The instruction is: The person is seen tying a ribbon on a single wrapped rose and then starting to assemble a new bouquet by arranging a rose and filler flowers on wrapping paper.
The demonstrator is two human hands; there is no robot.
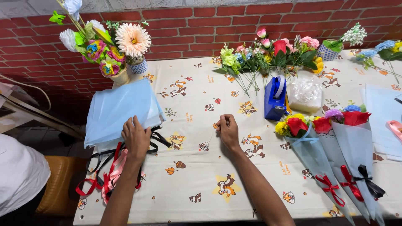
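Left hand lies flat, fingers spread, palm down on the near edge of a stack of pale blue wrapping sheets at the left of the desk; it presses the paper, grips nothing. A tangle of ribbons, black, red and pink, spills from under the sheets over the desk's front-left edge, just below that wrist.

Right hand sits mid-desk, fingertips pinched together on something thin and tiny; too small to tell what, maybe a thread. The hand rests on the cartoon-print cloth, well apart from the blue sheets.

Right of it: a blue tape dispenser upright, a clear plastic bag just beside it. Three finished bouquets in pale blue cones lie at the right, flower heads pointing to the wall, tied with red and black bows. Loose artificial flowers lie along the back by the brick wall. A vase of paper flowers stands at the back left, just behind the sheets. More blue paper is at the far right edge. Another person's white sleeve shows at lower left, off the desk.
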